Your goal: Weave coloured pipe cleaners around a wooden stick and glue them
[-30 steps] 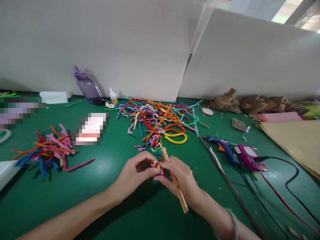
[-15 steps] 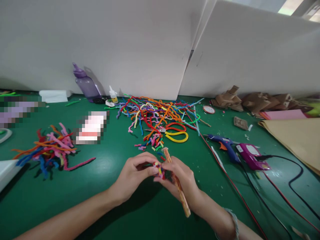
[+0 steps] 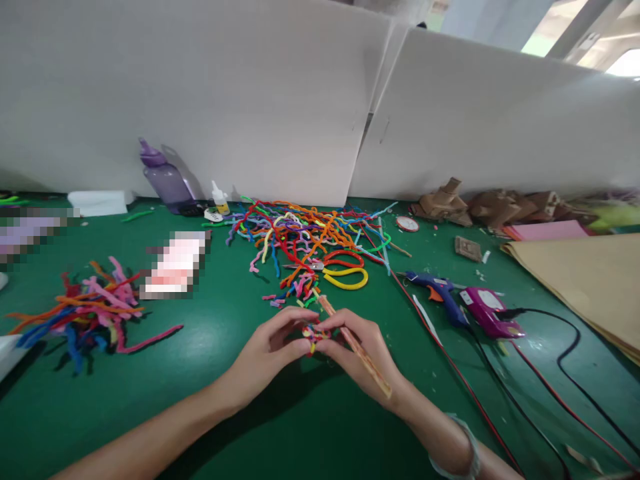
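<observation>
Multicoloured chenille piece [image 3: 314, 339] sat between the person's two hands, over the green table [image 3: 280, 420], at the centre of the clock. Left hand [image 3: 273, 350] pinched it at nine, thumb below forefinger; right hand [image 3: 377, 347] pinched it at three the same way. Half a second earlier it had shown a narrower, slanting side; now it showed a broader, rounder face, so it had apparently been turned, probably giving a better view of its surface for working on. The mottled brown stick [image 3: 360, 354] across the right hand had tipped flatter, its lower end reaching toward four. That stick, and the grip covering much of the piece's edge, seemed the chief obstructions.

Cut chenille bits [image 3: 300, 290] lay just beyond, near twelve, then scissors [image 3: 317, 266] and a tangled pipe-cleaner heap [image 3: 320, 227]. A blue hot-glue gun [image 3: 451, 308] lay between two and three, near a magenta electrical box [image 3: 493, 313]. A smaller pipe-cleaner pile [image 3: 100, 305] lay well apart at nine, a purple bottle [image 3: 170, 183] at ten.
</observation>
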A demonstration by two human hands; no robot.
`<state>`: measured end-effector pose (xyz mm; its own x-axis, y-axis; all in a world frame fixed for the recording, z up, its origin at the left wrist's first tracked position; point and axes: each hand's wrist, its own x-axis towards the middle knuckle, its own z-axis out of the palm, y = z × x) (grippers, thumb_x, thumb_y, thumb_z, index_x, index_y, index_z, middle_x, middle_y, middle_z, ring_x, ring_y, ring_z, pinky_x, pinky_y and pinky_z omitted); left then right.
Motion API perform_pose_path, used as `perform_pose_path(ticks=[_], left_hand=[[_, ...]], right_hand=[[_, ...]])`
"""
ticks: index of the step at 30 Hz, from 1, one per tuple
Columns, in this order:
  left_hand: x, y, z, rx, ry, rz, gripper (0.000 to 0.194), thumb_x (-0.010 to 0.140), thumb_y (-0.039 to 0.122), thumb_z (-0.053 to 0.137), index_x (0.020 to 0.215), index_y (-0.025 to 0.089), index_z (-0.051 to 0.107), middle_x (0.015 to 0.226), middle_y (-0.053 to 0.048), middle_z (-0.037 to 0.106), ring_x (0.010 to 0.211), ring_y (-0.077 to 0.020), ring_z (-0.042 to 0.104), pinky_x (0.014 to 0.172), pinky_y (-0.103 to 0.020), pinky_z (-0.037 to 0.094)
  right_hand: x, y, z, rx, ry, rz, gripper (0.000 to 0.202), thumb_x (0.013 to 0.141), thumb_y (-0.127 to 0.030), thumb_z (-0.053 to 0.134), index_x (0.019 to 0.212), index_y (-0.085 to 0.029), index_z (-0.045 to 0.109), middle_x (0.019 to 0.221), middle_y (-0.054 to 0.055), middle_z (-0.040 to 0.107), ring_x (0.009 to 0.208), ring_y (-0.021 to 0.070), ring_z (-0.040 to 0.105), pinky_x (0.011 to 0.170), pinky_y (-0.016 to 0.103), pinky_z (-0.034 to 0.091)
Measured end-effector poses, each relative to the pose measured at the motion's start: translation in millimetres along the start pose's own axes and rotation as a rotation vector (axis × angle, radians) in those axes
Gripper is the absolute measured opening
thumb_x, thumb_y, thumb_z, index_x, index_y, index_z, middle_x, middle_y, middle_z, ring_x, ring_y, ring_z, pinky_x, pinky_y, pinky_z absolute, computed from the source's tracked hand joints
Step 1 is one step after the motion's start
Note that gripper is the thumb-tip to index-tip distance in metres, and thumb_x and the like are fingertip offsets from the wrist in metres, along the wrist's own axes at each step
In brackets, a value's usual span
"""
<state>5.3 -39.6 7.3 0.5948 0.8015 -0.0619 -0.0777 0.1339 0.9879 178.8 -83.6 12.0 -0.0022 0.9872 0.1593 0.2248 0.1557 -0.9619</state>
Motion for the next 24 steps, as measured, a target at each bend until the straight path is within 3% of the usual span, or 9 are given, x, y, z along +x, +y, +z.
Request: perform_pose_path(ticks=[3,5,9,12,15,19,24], left_hand=[[-0.2,-1.5,2.4,-0.111,-0.034,-0.162,0.033,0.08,0.024,0.067,0.111,0.021,0.058,0.102,-0.004,0.065,0.086,-0.0171,0.063,0.08,-0.031,0.05],[-0.8,-2.3,3.7,-0.167,-0.051,-0.196,0.039,0.077,0.022,0.069,0.114,0.019,0.055,0.095,-0.004,0.067,0.078,-0.0158,0.064,0.075,-0.031,0.052],[-1.9,-2.0,4.0,-0.247,-0.092,-0.212,0.055,0.074,0.015,0.071,0.125,0.022,0.049,0.099,-0.005,0.066,0.084,-0.017,0.064,0.076,-0.031,0.052],[-1.5,-2.1,2.3,-0.243,-0.091,-0.223,0.05,0.079,0.019,0.068,0.126,0.02,0.049,0.104,-0.008,0.065,0.086,-0.0183,0.064,0.078,-0.034,0.052],[-0.3,-3.3,0.3,-0.182,-0.033,-0.212,0.042,0.08,0.022,0.068,0.119,0.017,0.055,0.092,-0.007,0.066,0.078,-0.0165,0.065,0.074,-0.031,0.053],[0.3,-2.9,-3.1,-0.058,0.071,-0.137,0.038,0.078,0.025,0.069,0.115,0.021,0.059,0.086,-0.001,0.064,0.071,-0.0124,0.062,0.067,-0.025,0.052],[-3.1,-0.2,-7.6,0.412,0.183,0.034,0.033,0.08,0.027,0.066,0.112,0.028,0.063,0.097,0.0,0.065,0.084,-0.0153,0.061,0.076,-0.028,0.05]], right_hand=[[-1.2,0.2,0.0,-0.022,0.032,-0.019,0.009,0.073,-0.019,0.071,0.081,-0.018,0.068,0.07,-0.001,0.066,0.06,0.0108,0.059,0.056,0.019,0.044],[-1.6,-0.2,0.2,-0.011,0.047,-0.032,0.006,0.074,-0.018,0.069,0.079,-0.018,0.068,0.07,-0.001,0.067,0.059,0.0104,0.059,0.056,0.019,0.045],[-0.8,-0.7,1.6,0.027,0.076,-0.001,0.002,0.076,-0.017,0.066,0.077,-0.018,0.067,0.066,-0.002,0.066,0.054,0.0092,0.058,0.052,0.018,0.044],[0.0,0.3,2.4,0.013,0.086,0.0,0.003,0.075,-0.018,0.067,0.078,-0.018,0.068,0.066,-0.002,0.065,0.056,0.0096,0.058,0.053,0.018,0.043],[0.3,2.3,1.3,-0.029,0.065,0.001,0.005,0.078,-0.021,0.066,0.079,-0.018,0.069,0.071,0.0,0.067,0.063,0.0111,0.059,0.058,0.019,0.044],[1.2,4.1,-2.8,-0.085,0.015,0.012,0.015,0.087,-0.027,0.056,0.087,-0.019,0.069,0.076,0.0,0.066,0.067,0.0112,0.059,0.062,0.02,0.044],[1.9,4.3,-3.6,-0.152,0.0,0.001,0.017,0.082,-0.032,0.062,0.09,-0.017,0.065,0.074,0.0,0.063,0.063,0.0111,0.055,0.059,0.02,0.041]])
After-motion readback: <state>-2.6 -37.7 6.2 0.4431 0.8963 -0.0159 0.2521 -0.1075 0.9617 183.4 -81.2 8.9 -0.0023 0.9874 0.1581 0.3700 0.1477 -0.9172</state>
